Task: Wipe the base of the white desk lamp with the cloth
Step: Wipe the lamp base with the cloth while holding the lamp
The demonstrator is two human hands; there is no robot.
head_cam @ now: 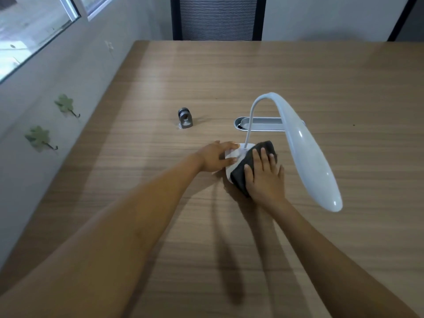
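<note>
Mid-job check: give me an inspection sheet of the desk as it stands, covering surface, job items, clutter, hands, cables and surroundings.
Surface: wooden desk, bare apart from the items below.
Job's things: white lamp base near the middle of the desk, with its curved neck and lamp head arching toward the person's right; dark cloth draped over the base's right part.
Clutter: small grey metal holder left of the lamp; oval grey cable port set in the desk behind it.
Hands: left hand steadies the base's left edge; right hand lies flat, pressing the cloth onto it.
Cables: nothing seen.
Surroundings: mesh chair across the desk; window and two leaf-shaped wall hooks on the left.
</note>
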